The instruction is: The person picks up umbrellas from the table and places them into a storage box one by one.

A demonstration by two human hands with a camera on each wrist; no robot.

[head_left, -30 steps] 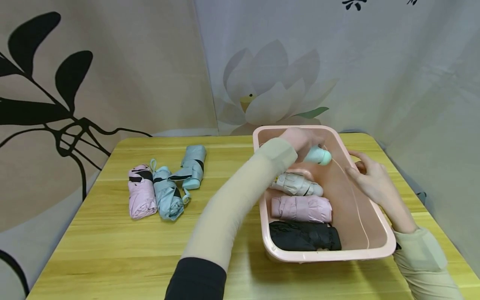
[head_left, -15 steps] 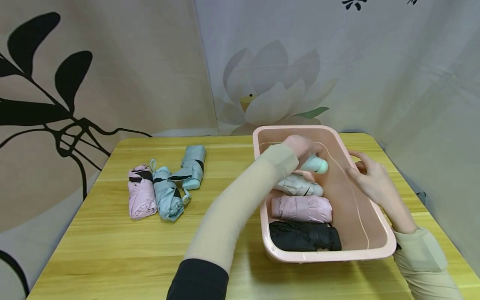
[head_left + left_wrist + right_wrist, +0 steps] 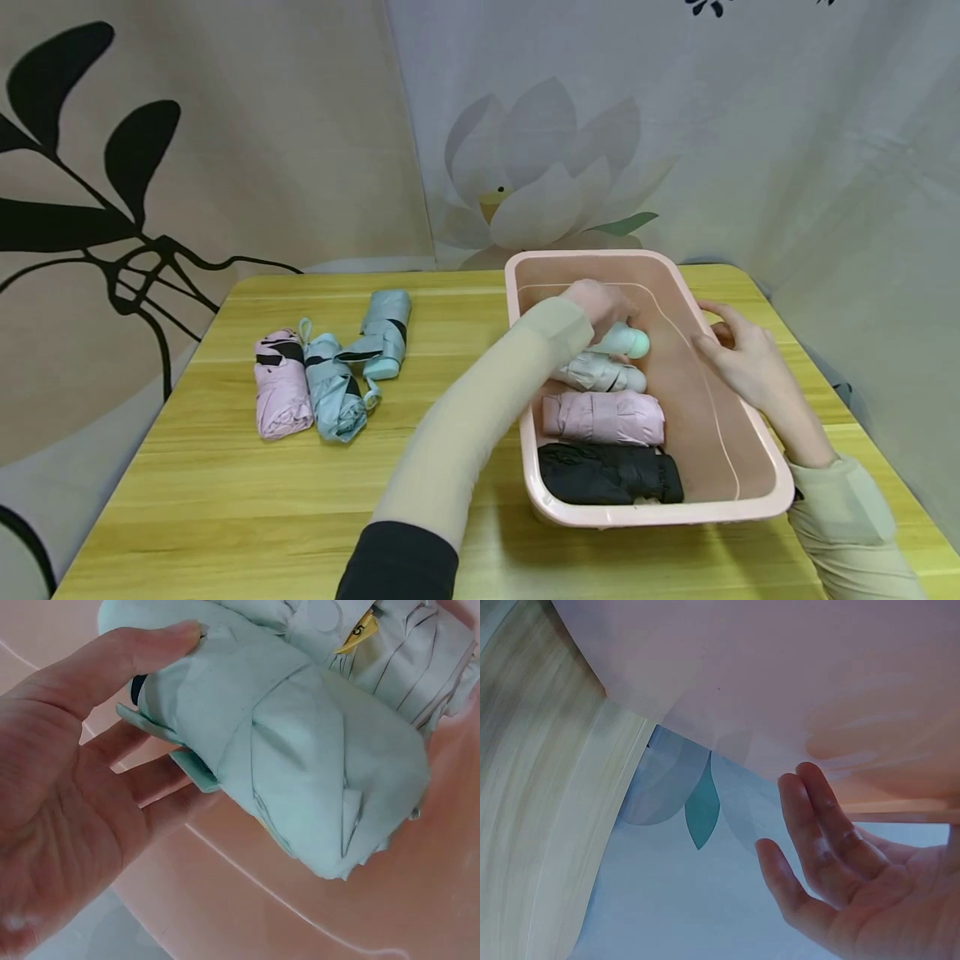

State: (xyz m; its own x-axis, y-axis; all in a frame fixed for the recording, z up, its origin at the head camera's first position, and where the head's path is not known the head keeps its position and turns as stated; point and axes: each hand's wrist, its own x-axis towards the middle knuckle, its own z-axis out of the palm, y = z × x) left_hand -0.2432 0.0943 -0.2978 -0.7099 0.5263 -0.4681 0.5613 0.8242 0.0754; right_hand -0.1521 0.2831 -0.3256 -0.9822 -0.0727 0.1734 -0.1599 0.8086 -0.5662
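"What's in your left hand [image 3: 67,776]?"

"A mint folded umbrella [image 3: 285,742]; my thumb [image 3: 112,664] rests on its near side, and my fingers [image 3: 120,741] reach behind its far side, tips hidden."

"What else?"

"A whitish umbrella [image 3: 405,664] just beside it, on the near side, with a yellow tag [image 3: 358,631]; beyond, the pink tub [image 3: 202,881], a pale line along its wall."

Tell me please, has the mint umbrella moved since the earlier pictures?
Yes. The mint umbrella moved nearer the white umbrella, away from the basin's far rim.
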